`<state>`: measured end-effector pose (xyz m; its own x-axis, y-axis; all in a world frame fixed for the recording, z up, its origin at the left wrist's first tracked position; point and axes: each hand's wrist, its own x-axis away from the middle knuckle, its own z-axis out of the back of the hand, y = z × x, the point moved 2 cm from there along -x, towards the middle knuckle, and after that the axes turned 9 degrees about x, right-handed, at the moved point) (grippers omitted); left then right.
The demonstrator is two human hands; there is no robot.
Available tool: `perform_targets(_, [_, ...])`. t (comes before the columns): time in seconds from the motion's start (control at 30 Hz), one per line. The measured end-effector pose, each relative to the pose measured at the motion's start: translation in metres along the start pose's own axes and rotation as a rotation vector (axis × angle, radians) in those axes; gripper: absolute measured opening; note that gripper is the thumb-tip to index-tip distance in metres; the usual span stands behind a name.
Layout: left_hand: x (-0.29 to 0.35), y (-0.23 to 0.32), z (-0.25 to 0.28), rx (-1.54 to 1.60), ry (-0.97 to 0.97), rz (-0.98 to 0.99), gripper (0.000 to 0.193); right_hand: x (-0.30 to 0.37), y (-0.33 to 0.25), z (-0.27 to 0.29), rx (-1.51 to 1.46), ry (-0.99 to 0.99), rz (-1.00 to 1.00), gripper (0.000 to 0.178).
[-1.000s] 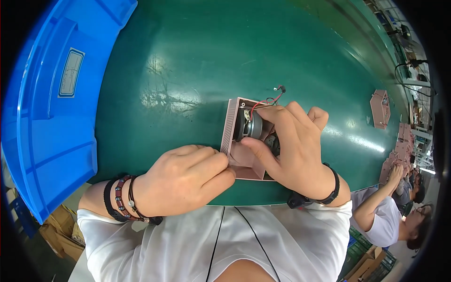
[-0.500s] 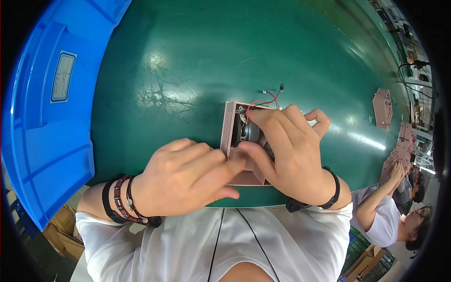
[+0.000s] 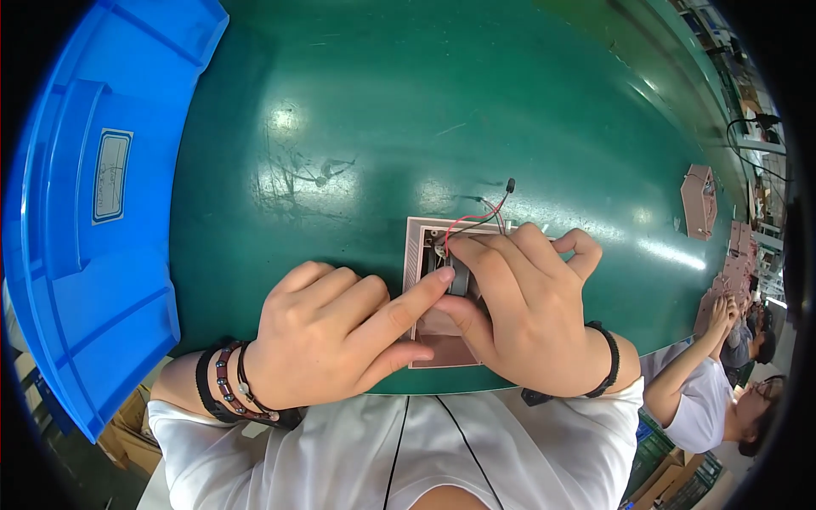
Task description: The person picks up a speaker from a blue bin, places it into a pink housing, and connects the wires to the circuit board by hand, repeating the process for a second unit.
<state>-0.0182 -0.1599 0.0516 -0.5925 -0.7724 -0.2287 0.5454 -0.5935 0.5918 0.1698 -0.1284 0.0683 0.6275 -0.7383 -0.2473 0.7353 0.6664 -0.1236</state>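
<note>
Green rubbery mat covering the whole curved worktable (image 3: 527,102), and right at its near edge sits the pinkish-beige flat plastic housing with a slotted grille on its left side (image 3: 414,255). That housing is where everything's happening.

The right hand (image 3: 527,327) lies over the housing's right half, fingers curled down onto a small grey round motor-like part (image 3: 459,279) sitting inside it. Index fingertip is pressed at the top of that part, thumb underneath, so it's a narrow pinch on the part (can't see the contact fully, the fingers hide most of it). The left hand (image 3: 336,340) comes in from the left with the index finger stretched out, its tip touching the grey part's left side; the other fingers are loosely folded, not wrapped around anything, and the thumb rests against the housing's lower left corner.

Thin red and black wires (image 3: 480,212) loop out of the housing's top edge and end in a little black plug (image 3: 510,184) lying on the mat.

Off to the left, a big blue plastic crate (image 3: 93,255) with a white label hangs off the table's side. Far right there's another pinkish housing (image 3: 699,201) on the mat, and a co-worker in a white shirt (image 3: 705,408) beyond the edge.
</note>
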Motion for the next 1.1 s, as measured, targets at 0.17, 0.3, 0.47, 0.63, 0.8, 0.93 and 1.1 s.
perform_targets(0.17, [-0.001,0.0,0.001,-0.015,-0.056,0.036,0.063,0.0,0.0,-0.002,0.038,-0.013,-0.014,0.034])
perform_targets(0.3, [0.001,-0.002,-0.001,0.024,-0.051,0.085,0.065,0.0,0.0,-0.002,0.057,-0.04,-0.017,0.034])
perform_targets(0.47, [0.002,0.001,0.0,0.001,-0.103,0.125,0.066,0.003,-0.003,-0.002,0.121,-0.06,-0.018,0.034])
perform_targets(0.63, [-0.001,0.001,0.003,0.021,-0.167,0.178,0.066,0.007,-0.011,0.003,0.195,0.02,-0.02,0.036])
perform_targets(0.8, [-0.005,-0.005,0.004,0.035,-0.059,0.107,0.059,0.001,-0.004,0.003,0.09,-0.01,0.008,0.039])
perform_targets(0.93, [-0.003,-0.003,0.003,0.007,-0.021,0.033,0.052,0.001,-0.001,0.001,0.02,-0.014,0.017,0.04])
perform_targets(1.1, [0.002,-0.005,-0.005,-0.033,0.042,0.076,0.036,0.004,-0.004,0.002,-0.008,-0.048,-0.011,0.041])
